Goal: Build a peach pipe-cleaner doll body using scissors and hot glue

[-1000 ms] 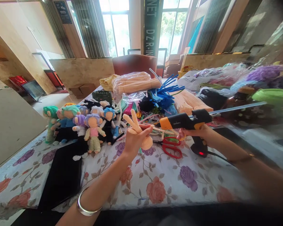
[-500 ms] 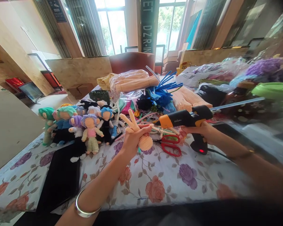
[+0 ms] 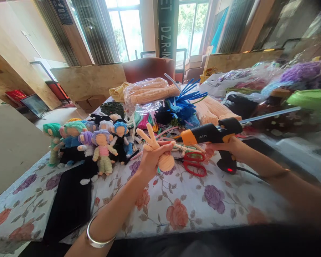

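Over the middle of the flowered tabletop [image 3: 192,189], the left hand [image 3: 149,160] has its fingers closed round a peach figure [image 3: 166,162], rounded end low and two prongs up, while the right hand [image 3: 233,147] grips a glue gun [image 3: 203,135]. The step looks like gluing at the left fingertips; the nozzle points just beside them, though I can't tell whether it touches or whether glue is flowing. I'd say the moment calls for a steady figure, a small, exact nozzle movement and skin kept off the hot tip. Red-handled scissors [image 3: 194,164] lie below the gun, and its cord [image 3: 247,172] trails rightward. Dolls [image 3: 103,151] crowd the left side and blue stems [image 3: 188,96] bristle beyond. The roomiest stretch is nearer the person, where patterned cloth runs to the front edge, well apart from the figure.
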`<state>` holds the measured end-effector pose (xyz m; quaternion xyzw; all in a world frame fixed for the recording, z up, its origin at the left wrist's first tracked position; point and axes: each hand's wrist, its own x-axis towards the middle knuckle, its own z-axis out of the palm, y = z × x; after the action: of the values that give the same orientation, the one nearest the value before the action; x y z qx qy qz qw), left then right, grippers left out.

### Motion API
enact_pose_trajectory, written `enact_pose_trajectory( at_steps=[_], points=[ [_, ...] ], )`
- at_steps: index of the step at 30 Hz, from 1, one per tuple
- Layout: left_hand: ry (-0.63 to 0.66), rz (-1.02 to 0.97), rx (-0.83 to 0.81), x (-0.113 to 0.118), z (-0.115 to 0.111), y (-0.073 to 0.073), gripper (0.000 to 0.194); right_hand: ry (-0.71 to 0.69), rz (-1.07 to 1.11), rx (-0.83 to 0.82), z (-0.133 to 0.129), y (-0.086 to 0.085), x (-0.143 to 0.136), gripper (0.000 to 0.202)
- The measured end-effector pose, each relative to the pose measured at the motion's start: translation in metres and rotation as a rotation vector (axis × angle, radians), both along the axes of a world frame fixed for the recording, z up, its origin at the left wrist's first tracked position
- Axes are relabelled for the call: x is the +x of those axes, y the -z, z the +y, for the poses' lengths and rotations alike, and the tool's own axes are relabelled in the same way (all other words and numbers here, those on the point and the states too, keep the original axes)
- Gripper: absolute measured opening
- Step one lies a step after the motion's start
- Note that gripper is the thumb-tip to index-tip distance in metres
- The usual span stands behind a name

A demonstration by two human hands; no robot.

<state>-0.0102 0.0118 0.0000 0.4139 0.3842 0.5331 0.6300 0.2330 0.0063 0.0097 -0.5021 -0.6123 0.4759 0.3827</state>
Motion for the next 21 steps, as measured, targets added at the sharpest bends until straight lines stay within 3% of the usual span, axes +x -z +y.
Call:
enact_pose_trajectory(
  at_steps=[11,21],
  points=[
    [0.0,-0.008,0.011,-0.0008,-0.0007,-0.0002,0.017,0.006,-0.022,0.022,0.0029,0.0052,0.0038,0.029],
    [0.001,-0.017,0.005,-0.0003,-0.0011,0.0,0.018,-0.017,0.003,0.017,-0.0014,-0.0031,-0.0031,0.034]
  ],
)
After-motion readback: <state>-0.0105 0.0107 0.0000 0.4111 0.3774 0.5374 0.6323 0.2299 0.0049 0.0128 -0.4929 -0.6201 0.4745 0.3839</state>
